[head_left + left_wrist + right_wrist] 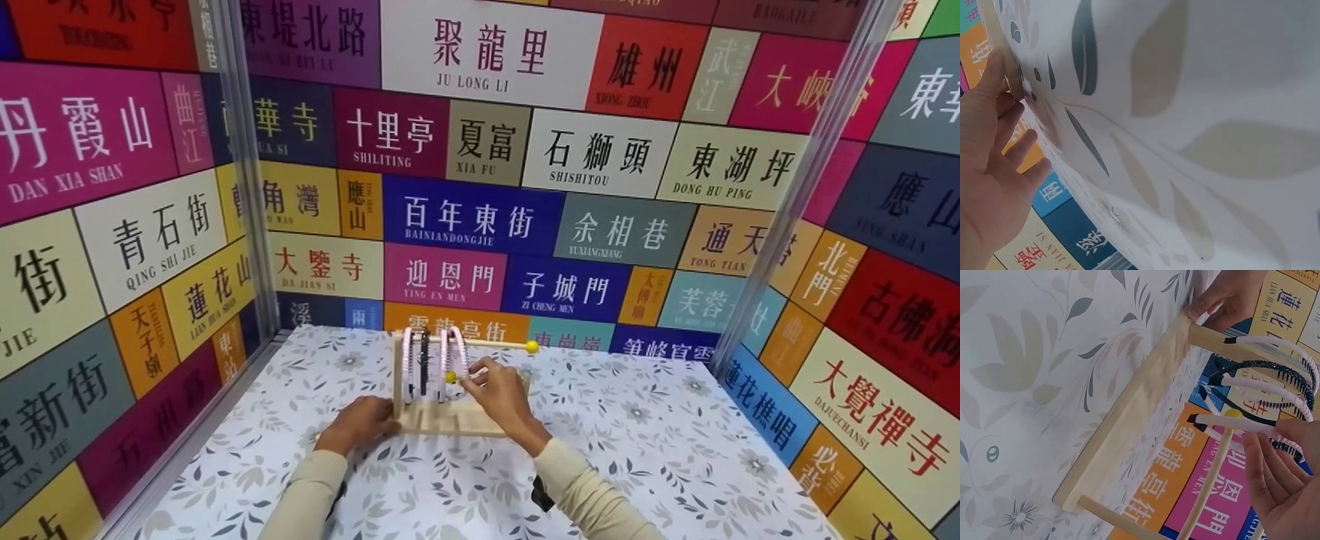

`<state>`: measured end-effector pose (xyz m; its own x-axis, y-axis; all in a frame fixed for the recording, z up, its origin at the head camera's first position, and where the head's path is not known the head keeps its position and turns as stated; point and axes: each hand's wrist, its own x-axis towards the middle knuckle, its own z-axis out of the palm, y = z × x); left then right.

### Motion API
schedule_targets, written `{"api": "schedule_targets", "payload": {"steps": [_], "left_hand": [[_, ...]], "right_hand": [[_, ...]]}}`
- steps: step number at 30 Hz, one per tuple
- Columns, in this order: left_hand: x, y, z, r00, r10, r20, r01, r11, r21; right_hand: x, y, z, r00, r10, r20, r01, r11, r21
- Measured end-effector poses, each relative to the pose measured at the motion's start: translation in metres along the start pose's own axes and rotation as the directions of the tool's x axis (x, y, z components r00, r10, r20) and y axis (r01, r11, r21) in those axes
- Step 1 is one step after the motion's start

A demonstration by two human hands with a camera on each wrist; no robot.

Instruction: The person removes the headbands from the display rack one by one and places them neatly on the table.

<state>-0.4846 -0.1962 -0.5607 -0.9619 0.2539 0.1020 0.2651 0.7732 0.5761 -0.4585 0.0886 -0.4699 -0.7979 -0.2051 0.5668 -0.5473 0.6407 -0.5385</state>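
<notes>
A wooden stand point(457, 426) with rods tipped by yellow balls point(532, 346) holds several headbands. My left hand point(358, 424) is at its left end; in the left wrist view the thumb and forefinger pinch the stand's wooden edge point(1014, 79), the other fingers loosely bent. With the thumb and fingers of my right hand point(501, 394) I pinch a pale pink headband point(1241, 423), its black-tipped end beside a yellow ball point(1233, 414). Further in hang a glittery black toothed headband point(1275, 367) and other pink ones point(1266, 341), close together.
Under the stand lies a tabletop point(637, 450) covered in white leaf-and-flower print. Walls with colourful sign panels point(472, 210) rise behind and at both sides. Metal-like corner posts point(251, 172) stand at the table's back corners.
</notes>
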Motion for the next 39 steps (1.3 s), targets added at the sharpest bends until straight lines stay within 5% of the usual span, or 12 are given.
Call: {"api": "schedule_targets", "payload": {"steps": [9, 39], "left_hand": [[0.006, 0.001, 0.0, 0.999, -0.036, -0.015, 0.036, 0.999, 0.015], [0.004, 0.004, -0.002, 0.995, -0.098, 0.035, 0.097, 0.995, 0.026]], "right_hand": [[0.0, -0.001, -0.012, 0.998, -0.048, -0.033, 0.048, 0.999, -0.001], [-0.001, 0.01, -0.067, 0.998, 0.035, -0.044, -0.035, 0.999, 0.003]]}}
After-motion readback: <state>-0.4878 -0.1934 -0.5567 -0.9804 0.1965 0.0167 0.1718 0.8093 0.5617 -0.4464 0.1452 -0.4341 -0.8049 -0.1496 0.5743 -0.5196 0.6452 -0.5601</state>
